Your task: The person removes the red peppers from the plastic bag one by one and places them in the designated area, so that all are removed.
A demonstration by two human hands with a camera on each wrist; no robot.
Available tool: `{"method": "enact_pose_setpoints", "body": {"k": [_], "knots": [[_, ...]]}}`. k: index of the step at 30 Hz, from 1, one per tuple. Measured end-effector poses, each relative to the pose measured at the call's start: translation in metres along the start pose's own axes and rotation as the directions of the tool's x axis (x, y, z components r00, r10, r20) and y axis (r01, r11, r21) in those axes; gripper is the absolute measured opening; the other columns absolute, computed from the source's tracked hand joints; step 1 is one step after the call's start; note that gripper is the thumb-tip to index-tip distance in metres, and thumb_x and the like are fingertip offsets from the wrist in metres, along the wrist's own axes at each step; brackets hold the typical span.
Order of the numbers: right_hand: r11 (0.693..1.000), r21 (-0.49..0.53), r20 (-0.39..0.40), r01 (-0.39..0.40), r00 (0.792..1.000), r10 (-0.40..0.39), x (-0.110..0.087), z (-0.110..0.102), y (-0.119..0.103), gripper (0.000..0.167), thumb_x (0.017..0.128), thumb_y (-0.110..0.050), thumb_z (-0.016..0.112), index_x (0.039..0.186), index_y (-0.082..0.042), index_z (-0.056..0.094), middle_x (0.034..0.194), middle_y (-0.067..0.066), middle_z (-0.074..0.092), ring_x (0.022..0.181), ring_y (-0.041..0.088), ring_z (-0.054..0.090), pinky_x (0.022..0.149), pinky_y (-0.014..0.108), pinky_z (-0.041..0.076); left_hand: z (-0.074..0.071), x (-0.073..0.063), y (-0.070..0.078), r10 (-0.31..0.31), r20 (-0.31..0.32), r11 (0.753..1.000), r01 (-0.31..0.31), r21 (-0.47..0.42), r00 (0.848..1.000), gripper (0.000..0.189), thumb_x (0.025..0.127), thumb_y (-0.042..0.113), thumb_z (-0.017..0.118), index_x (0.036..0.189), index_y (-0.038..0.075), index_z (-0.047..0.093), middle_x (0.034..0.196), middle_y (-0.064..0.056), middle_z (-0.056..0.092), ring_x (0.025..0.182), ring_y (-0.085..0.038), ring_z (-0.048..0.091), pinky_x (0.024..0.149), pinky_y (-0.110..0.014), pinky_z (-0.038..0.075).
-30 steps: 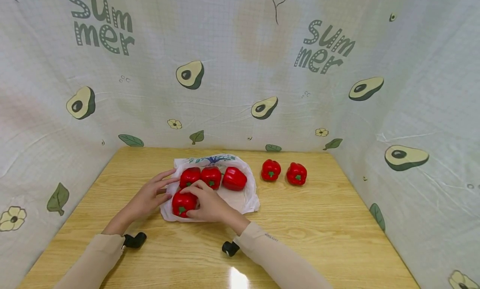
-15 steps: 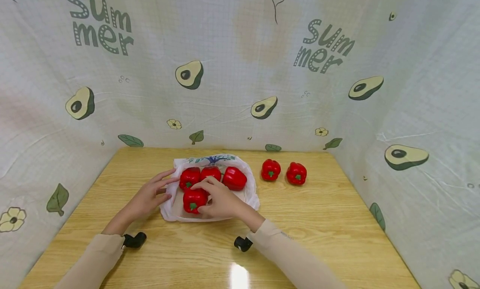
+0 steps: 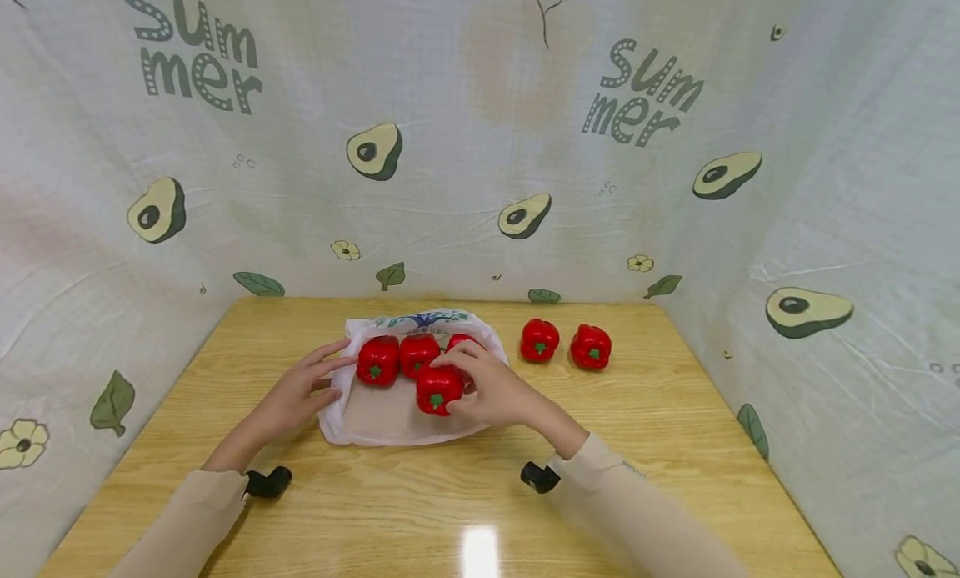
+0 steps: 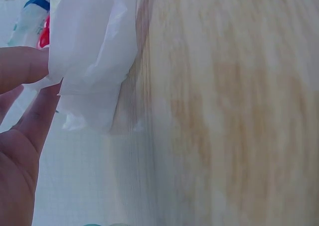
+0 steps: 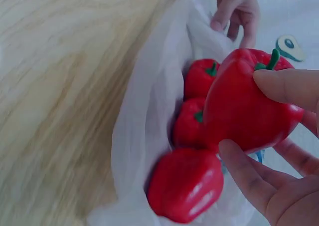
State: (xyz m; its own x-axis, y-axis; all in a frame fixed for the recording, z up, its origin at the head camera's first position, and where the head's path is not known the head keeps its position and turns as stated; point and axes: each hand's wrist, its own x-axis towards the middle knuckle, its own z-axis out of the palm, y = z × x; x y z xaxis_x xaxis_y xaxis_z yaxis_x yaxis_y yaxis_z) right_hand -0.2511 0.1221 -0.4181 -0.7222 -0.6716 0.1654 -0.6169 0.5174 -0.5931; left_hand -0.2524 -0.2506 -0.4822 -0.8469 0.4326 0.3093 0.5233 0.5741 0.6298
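My right hand grips a red bell pepper with a green stem, fingers and thumb on its sides, over the right part of a white plastic bag. Inside the bag, a red pepper lies at the left, another pepper beside it, and a third pepper lies on its side, partly hidden in the head view by the right hand. My left hand touches the bag's left edge with spread, fairly straight fingers; in the left wrist view its fingertips meet the white plastic.
Two more red peppers, a nearer-to-bag pepper and a farther pepper, stand on the wooden table right of the bag. A patterned cloth hangs around the table's back and sides.
The right hand has carried its pepper from the bag's front left to the right, now covering part of the rightmost pepper. The left hand has stayed at the bag's edge.
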Motion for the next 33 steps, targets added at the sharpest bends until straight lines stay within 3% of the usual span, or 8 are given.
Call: {"method": "enact_pose_setpoints", "body": {"k": [12,24,33], "knots": [[0.996,0.066,-0.086,-0.061,0.994,0.066,-0.045,-0.055,0.026,0.060,0.088,-0.004,0.084,0.142,-0.019,0.062,0.134,0.002,0.056,0.117,0.025,0.064,0.091,0.049,0.066,-0.002,-0.001,0.004,-0.026,0.017,0.999,0.027,-0.019,1.000,0.058,0.093,-0.010,0.074,0.148,0.002,0.060,0.169,-0.018,0.034,0.145,-0.046,0.046,0.101,-0.053,0.057],[0.993,-0.029,-0.150,-0.117,0.982,0.111,-0.110,-0.100,0.066,0.063,0.086,0.001,0.086,0.142,-0.013,0.061,0.134,0.009,0.056,0.111,0.029,0.068,0.087,0.045,0.067,-0.001,-0.001,0.002,-0.031,0.026,0.999,0.031,-0.017,0.999,0.057,0.095,-0.009,0.072,0.150,0.004,0.059,0.171,-0.014,0.032,0.148,-0.044,0.043,0.104,-0.054,0.055],[0.984,-0.065,-0.193,-0.169,0.969,0.153,-0.148,-0.136,0.094,0.062,0.088,0.003,0.084,0.144,-0.006,0.058,0.135,0.016,0.055,0.112,0.042,0.070,0.086,0.047,0.067,-0.001,0.000,0.003,-0.038,0.029,0.999,0.038,-0.017,0.999,0.058,0.094,-0.010,0.073,0.149,0.003,0.059,0.171,-0.014,0.032,0.148,-0.044,0.044,0.104,-0.053,0.055]]}}
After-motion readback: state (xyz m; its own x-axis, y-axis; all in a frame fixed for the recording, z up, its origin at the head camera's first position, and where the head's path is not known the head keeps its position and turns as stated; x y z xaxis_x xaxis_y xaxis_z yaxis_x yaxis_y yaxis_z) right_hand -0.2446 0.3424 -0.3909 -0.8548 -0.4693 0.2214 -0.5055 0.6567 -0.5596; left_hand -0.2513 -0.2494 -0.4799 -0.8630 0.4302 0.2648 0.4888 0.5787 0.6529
